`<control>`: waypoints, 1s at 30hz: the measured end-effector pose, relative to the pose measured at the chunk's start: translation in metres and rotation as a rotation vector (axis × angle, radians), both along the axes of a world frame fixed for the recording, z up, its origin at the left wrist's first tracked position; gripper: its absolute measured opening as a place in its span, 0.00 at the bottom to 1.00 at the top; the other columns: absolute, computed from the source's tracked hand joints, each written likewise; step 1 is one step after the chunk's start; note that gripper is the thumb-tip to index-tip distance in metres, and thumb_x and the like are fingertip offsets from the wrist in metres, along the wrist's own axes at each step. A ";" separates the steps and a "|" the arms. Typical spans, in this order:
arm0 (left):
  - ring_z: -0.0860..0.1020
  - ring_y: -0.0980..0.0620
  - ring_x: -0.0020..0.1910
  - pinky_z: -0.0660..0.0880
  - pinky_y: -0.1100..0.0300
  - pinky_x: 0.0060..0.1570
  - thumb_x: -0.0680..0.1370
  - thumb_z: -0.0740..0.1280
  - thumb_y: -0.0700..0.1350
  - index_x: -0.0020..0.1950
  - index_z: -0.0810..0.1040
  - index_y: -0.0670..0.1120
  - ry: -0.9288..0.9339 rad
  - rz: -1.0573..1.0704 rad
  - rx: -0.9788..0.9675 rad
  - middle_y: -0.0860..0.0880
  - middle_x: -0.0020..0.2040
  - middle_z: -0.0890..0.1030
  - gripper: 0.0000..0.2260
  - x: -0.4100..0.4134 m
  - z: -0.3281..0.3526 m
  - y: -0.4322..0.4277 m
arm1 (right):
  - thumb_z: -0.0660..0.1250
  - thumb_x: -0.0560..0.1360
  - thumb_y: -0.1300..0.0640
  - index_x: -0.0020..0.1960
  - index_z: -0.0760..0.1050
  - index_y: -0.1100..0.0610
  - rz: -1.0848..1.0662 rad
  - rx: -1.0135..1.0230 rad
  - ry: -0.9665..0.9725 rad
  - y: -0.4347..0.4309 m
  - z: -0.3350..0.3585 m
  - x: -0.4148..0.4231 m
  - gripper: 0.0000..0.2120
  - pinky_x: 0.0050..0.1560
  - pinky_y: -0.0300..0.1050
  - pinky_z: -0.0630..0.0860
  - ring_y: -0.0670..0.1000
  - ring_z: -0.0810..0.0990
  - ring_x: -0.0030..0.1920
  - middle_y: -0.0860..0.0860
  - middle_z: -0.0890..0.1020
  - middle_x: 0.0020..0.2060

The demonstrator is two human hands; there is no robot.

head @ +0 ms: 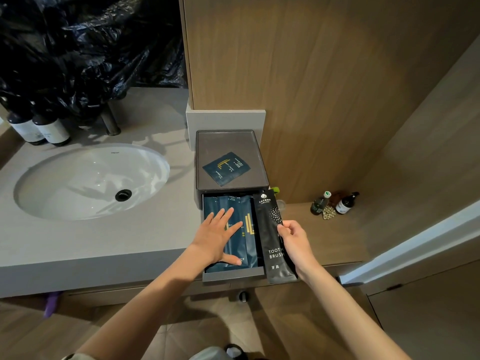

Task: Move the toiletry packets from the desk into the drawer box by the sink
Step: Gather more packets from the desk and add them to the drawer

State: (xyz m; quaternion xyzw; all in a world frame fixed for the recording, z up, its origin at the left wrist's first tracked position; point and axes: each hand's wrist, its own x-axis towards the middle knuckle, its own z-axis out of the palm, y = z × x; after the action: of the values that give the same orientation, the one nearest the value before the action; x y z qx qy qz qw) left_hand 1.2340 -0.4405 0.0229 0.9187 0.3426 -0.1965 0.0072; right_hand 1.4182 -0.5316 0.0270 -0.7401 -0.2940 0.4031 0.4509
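Observation:
A dark grey drawer box [261, 162] stands on the counter right of the sink, its drawer [228, 276] pulled out toward me. Several dark blue toiletry packets [250, 245] lie side by side in the drawer. My left hand [218, 236] lies flat on them with fingers spread and straight. My right hand [294, 237] pinches a long black toothbrush packet [270, 229], held lengthwise over the drawer's right edge. One small blue packet [226, 168] lies on the box's recessed top.
A white oval sink [91, 181] sits in the grey counter [91, 240] to the left, with two dark bottles [39, 126] and black plastic sheeting behind. On the wooden shelf [337, 229] to the right stand two small bottles [333, 202]. A wood panel wall rises behind the box.

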 end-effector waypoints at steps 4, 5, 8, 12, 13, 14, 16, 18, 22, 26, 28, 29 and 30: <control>0.45 0.47 0.78 0.45 0.51 0.76 0.75 0.55 0.68 0.79 0.45 0.51 -0.234 0.087 -0.160 0.45 0.79 0.43 0.39 -0.005 0.008 0.000 | 0.60 0.80 0.58 0.53 0.73 0.60 0.029 0.092 -0.071 -0.002 0.012 -0.001 0.06 0.42 0.40 0.69 0.49 0.73 0.42 0.55 0.76 0.42; 0.47 0.49 0.78 0.46 0.52 0.76 0.76 0.56 0.65 0.79 0.48 0.51 -0.350 0.132 -0.219 0.47 0.79 0.46 0.36 -0.007 0.012 -0.003 | 0.60 0.80 0.59 0.51 0.74 0.59 0.036 0.128 -0.096 -0.002 0.016 -0.002 0.05 0.40 0.39 0.68 0.47 0.71 0.39 0.53 0.75 0.39; 0.60 0.53 0.75 0.57 0.56 0.74 0.79 0.58 0.58 0.77 0.57 0.51 -0.728 0.312 -0.373 0.50 0.77 0.60 0.28 -0.008 0.028 -0.011 | 0.62 0.79 0.57 0.48 0.75 0.54 0.057 0.222 -0.230 -0.001 0.029 -0.007 0.04 0.37 0.40 0.69 0.48 0.72 0.35 0.49 0.78 0.37; 0.71 0.53 0.68 0.70 0.66 0.62 0.80 0.60 0.52 0.77 0.59 0.50 -1.258 0.811 -0.985 0.48 0.72 0.70 0.25 -0.001 0.060 -0.015 | 0.65 0.78 0.56 0.48 0.77 0.52 0.114 0.303 -0.319 0.005 0.048 -0.021 0.03 0.35 0.36 0.70 0.46 0.75 0.35 0.48 0.82 0.41; 0.71 0.51 0.69 0.70 0.62 0.65 0.80 0.61 0.52 0.77 0.57 0.50 -1.328 0.894 -1.106 0.47 0.72 0.69 0.27 0.000 0.065 -0.015 | 0.66 0.77 0.56 0.47 0.78 0.52 0.134 0.324 -0.346 0.006 0.052 -0.027 0.02 0.36 0.35 0.72 0.44 0.77 0.37 0.47 0.82 0.42; 0.70 0.50 0.69 0.68 0.58 0.68 0.80 0.62 0.53 0.78 0.55 0.50 -1.372 0.936 -1.173 0.46 0.73 0.68 0.29 -0.001 0.068 -0.014 | 0.67 0.77 0.56 0.46 0.78 0.52 0.159 0.349 -0.384 0.007 0.056 -0.032 0.02 0.37 0.34 0.73 0.45 0.79 0.40 0.46 0.81 0.42; 0.72 0.51 0.68 0.67 0.54 0.70 0.78 0.64 0.54 0.77 0.54 0.50 -1.465 0.974 -1.221 0.46 0.72 0.70 0.32 -0.002 0.072 -0.014 | 0.70 0.74 0.59 0.45 0.80 0.53 0.215 0.423 -0.465 0.007 0.062 -0.042 0.02 0.38 0.32 0.75 0.45 0.79 0.41 0.46 0.81 0.42; 0.77 0.53 0.62 0.71 0.53 0.66 0.77 0.65 0.54 0.73 0.64 0.49 -1.520 0.982 -1.179 0.47 0.66 0.76 0.26 -0.005 0.075 -0.013 | 0.73 0.72 0.61 0.45 0.83 0.55 0.274 0.504 -0.537 0.010 0.062 -0.049 0.03 0.43 0.30 0.75 0.44 0.80 0.42 0.46 0.82 0.41; 0.80 0.51 0.55 0.77 0.49 0.58 0.80 0.61 0.47 0.60 0.71 0.46 -1.591 1.074 -1.108 0.46 0.57 0.80 0.10 -0.014 0.073 -0.008 | 0.74 0.71 0.58 0.49 0.85 0.51 0.415 0.495 -0.636 0.018 0.056 -0.059 0.07 0.57 0.31 0.73 0.39 0.80 0.51 0.40 0.82 0.48; 0.81 0.49 0.49 0.80 0.51 0.49 0.83 0.55 0.43 0.60 0.72 0.42 -1.650 1.138 -1.098 0.43 0.57 0.81 0.10 -0.029 0.070 0.001 | 0.71 0.73 0.53 0.54 0.83 0.47 0.585 0.450 -0.633 0.028 0.050 -0.065 0.10 0.63 0.36 0.70 0.38 0.76 0.58 0.36 0.80 0.55; 0.83 0.49 0.44 0.82 0.54 0.42 0.83 0.56 0.44 0.64 0.70 0.40 -1.695 1.151 -1.076 0.44 0.53 0.82 0.13 -0.039 0.072 0.005 | 0.69 0.75 0.53 0.55 0.82 0.47 0.589 0.460 -0.610 0.037 0.052 -0.064 0.09 0.64 0.36 0.69 0.37 0.75 0.58 0.37 0.81 0.55; 0.83 0.49 0.42 0.82 0.55 0.40 0.83 0.57 0.44 0.64 0.70 0.39 -1.720 1.150 -1.076 0.43 0.51 0.82 0.13 -0.045 0.073 0.006 | 0.68 0.76 0.53 0.56 0.82 0.47 0.577 0.459 -0.605 0.043 0.054 -0.062 0.10 0.64 0.36 0.69 0.37 0.75 0.58 0.38 0.81 0.54; 0.84 0.48 0.40 0.82 0.55 0.38 0.82 0.57 0.45 0.63 0.71 0.40 -1.743 1.143 -1.079 0.43 0.49 0.83 0.13 -0.050 0.074 0.008 | 0.67 0.77 0.54 0.57 0.80 0.47 0.566 0.450 -0.609 0.051 0.055 -0.060 0.10 0.64 0.37 0.69 0.38 0.75 0.58 0.39 0.80 0.55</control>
State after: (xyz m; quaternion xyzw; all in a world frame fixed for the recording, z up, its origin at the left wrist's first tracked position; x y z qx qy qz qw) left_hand 1.1840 -0.4330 0.0970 0.3330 0.4570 0.4113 0.7150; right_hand 1.3577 -0.4806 0.0823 -0.5994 -0.6832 0.2009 0.3655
